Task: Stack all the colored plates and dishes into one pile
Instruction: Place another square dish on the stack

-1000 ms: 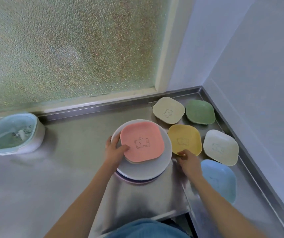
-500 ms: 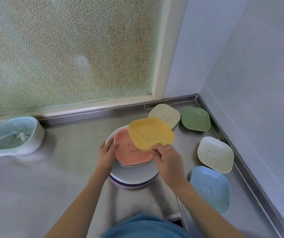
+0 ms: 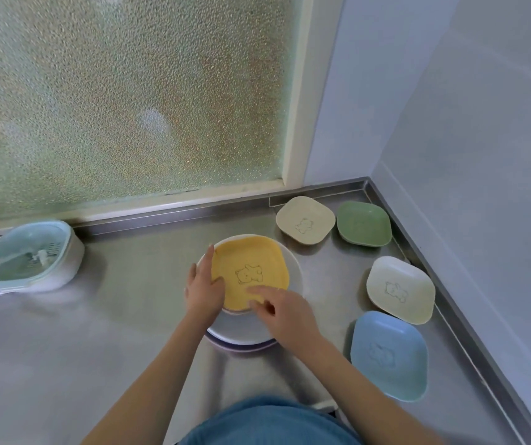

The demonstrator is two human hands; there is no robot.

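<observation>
A yellow square dish (image 3: 251, 271) with a bear drawing lies on top of the pile, over a pink dish whose edge barely shows and a round grey-white plate (image 3: 294, 274). My left hand (image 3: 203, 289) rests against the dish's left edge, fingers straight, thumb on its rim. My right hand (image 3: 281, 311) hovers at the dish's near edge, fingers loosely spread, blurred, holding nothing. Loose on the counter to the right lie a beige dish (image 3: 305, 223), a green dish (image 3: 363, 223), a cream dish (image 3: 400, 289) and a blue dish (image 3: 389, 354).
The steel counter (image 3: 113, 332) ends at a raised lip along the window and right wall (image 3: 450, 297). A pale teal lidded container (image 3: 29, 255) stands at the far left. A frosted window rises behind the pile.
My right hand carried the yellow dish from the counter over to the pile, set it on the pink dish and let go. The left hand stayed at the pile's left edge.
</observation>
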